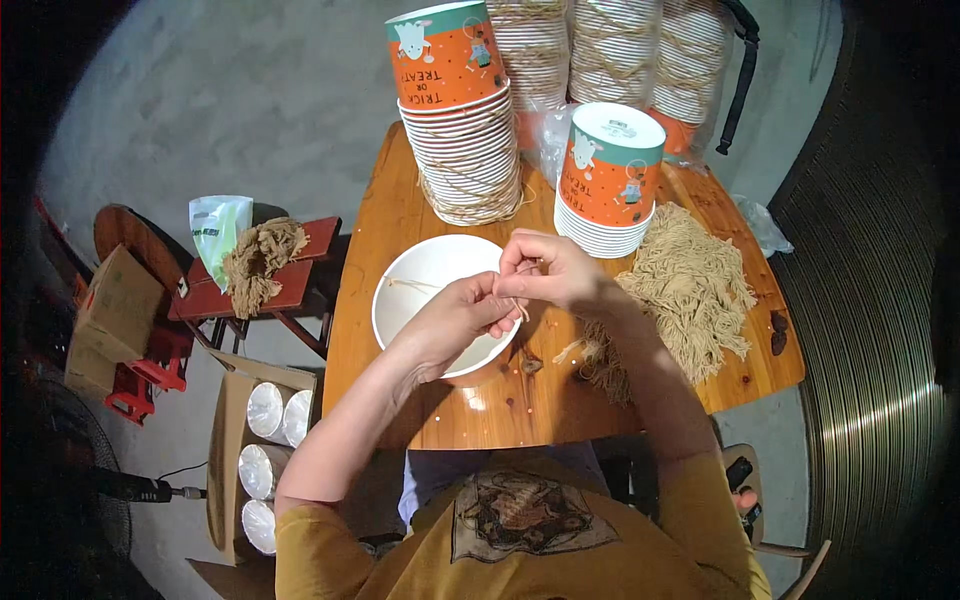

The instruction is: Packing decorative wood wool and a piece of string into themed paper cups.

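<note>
A white paper bucket (405, 262) stands upright on the wooden table, its mouth facing up. Over its right rim my two hands meet. My left hand (462, 318) is closed, pinching a tan string (410, 285) that runs across the bucket's opening from its left wall. Close against it, my right hand (545, 270) is also closed, thumb and forefinger pressed on the same string near a short end below the fingers. The exact point where the fingertips meet is partly hidden.
Beyond the bucket rise a tall stack of orange-and-green buckets (450, 60) and a shorter stack (610, 180), both upside down. A heap of tan strings (690, 290) lies at right. On the floor at left, a carton (228, 430) holds wrapped white stacks beside a red bench (320, 240).
</note>
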A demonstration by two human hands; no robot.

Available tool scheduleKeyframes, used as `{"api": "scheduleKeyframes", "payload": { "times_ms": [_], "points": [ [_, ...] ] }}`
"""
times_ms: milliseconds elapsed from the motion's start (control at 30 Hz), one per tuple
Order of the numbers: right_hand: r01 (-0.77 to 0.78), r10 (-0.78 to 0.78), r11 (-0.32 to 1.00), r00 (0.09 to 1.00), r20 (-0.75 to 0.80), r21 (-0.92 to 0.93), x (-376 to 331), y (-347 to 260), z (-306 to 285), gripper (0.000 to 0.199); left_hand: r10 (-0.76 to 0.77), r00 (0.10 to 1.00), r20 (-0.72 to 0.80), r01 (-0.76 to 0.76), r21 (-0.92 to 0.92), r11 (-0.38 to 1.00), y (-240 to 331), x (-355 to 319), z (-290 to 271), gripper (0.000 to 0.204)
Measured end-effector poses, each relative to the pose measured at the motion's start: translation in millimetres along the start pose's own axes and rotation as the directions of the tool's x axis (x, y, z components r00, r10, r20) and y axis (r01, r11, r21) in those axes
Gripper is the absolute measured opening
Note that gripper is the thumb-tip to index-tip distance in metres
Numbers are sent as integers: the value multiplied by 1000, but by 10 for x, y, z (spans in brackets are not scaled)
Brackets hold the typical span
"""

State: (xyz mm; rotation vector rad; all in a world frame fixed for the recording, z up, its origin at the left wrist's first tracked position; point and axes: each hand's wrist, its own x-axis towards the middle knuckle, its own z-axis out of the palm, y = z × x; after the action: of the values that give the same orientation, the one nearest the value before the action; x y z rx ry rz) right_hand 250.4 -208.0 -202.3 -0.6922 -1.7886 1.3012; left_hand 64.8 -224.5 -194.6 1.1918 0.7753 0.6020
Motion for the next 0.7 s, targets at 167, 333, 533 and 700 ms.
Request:
{"api": "scheduleKeyframes", "payload": {
  "times_ms": [167, 333, 533, 700],
  "points": [
    [-58, 51, 997, 991, -127, -51, -68, 10, 65, 11, -56, 998, 22, 58, -92, 994, 25, -46, 3, 14],
    [-82, -3, 968, 942, -336, -237, -266, 85, 124, 12, -42, 998, 52, 48, -117, 992, -21, 17, -73, 14],
    [192, -316, 876, 921, -226, -443, -434, 141, 214, 17, -52, 997, 64, 60, -128, 990, 17, 37, -56, 11],
    [156, -376, 744, 902, -214, -650, -423, 92, 234, 16, -52, 996, 73, 61, -137, 989, -27, 75, -80, 11]
  ]
}}
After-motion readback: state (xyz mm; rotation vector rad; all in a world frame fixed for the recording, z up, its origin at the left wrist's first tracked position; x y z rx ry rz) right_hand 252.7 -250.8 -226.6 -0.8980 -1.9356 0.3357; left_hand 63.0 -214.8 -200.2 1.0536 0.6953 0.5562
